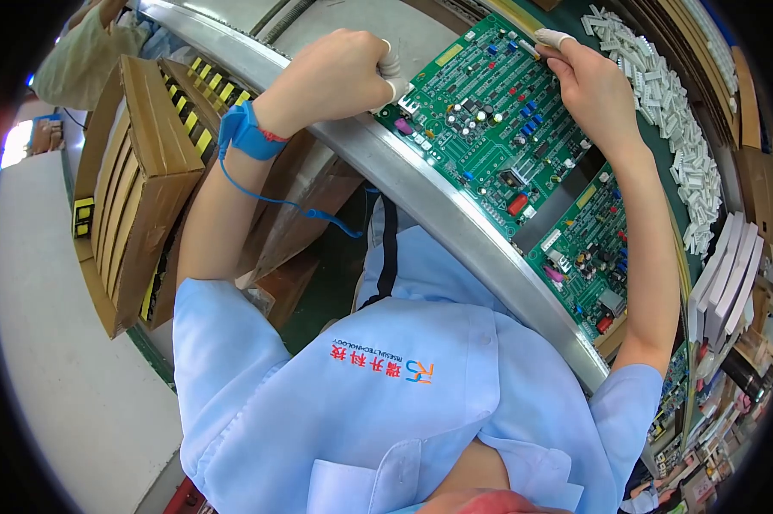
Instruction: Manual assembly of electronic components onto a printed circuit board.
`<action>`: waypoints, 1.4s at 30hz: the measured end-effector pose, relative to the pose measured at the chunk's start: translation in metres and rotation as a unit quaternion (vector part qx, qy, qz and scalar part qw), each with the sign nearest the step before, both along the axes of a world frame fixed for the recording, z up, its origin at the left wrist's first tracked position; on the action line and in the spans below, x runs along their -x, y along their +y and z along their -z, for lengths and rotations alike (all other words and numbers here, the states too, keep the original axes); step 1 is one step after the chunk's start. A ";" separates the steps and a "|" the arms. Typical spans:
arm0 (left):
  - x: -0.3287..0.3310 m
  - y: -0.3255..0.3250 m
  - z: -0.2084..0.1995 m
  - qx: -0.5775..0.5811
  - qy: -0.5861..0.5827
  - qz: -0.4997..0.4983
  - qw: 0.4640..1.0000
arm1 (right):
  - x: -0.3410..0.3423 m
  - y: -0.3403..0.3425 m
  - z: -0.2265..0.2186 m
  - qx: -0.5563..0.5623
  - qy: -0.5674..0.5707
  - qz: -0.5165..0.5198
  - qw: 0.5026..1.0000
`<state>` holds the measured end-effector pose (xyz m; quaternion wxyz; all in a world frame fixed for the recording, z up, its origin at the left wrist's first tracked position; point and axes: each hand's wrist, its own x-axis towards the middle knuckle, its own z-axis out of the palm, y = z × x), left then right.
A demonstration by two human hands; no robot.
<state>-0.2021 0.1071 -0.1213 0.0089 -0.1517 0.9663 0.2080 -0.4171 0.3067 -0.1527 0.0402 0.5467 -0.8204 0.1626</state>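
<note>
A green circuit board [480,154], filled with small parts, lies tilted on a metal-edged rail between my hands. My left hand [339,77], wearing a blue wrist strap [253,133] and pale finger cots, is curled closed at the board's left corner, beside a white connector [409,104]. What its fingertips hold, if anything, is hidden. At the board's far right edge, my right hand [593,94] has thumb and index finger pressed together, a pale cot on the finger. Whatever sits between those fingertips is too small to name.
A second green board [583,253] lies on the rail, nearer my right elbow. Loose white connectors [652,94] are heaped along the right. A cardboard box [151,163] with yellow-and-black parts stands at left. The silver rail edge [455,214] runs diagonally before me. The strap's blue cord [292,206] dangles.
</note>
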 end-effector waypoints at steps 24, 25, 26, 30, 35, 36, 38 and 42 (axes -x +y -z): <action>-0.017 -0.008 0.042 -0.099 0.167 -0.096 0.976 | -0.003 -0.032 -0.010 -0.082 0.143 0.027 0.986; -0.019 -0.006 0.044 -0.120 0.206 -0.106 0.965 | -0.007 -0.029 -0.012 -0.055 0.128 0.035 0.990; -0.020 -0.006 0.046 -0.122 0.208 -0.111 0.964 | -0.010 -0.028 -0.013 -0.027 0.112 0.044 0.992; -0.020 -0.005 0.051 -0.110 0.243 -0.108 0.958 | -0.011 -0.029 -0.012 -0.016 0.100 0.044 0.994; -0.022 -0.004 0.050 -0.079 0.254 -0.096 0.959 | -0.009 -0.033 -0.012 -0.056 0.111 0.035 0.992; -0.022 -0.003 0.049 -0.086 0.250 -0.104 0.959 | -0.010 -0.032 -0.014 -0.055 0.112 0.038 0.991; -0.021 -0.004 0.049 -0.092 0.244 -0.105 0.960 | -0.011 -0.029 -0.022 -0.077 0.092 0.047 0.992; -0.024 -0.008 0.051 -0.166 0.267 -0.129 0.940 | -0.004 0.003 -0.050 0.043 0.032 0.077 0.996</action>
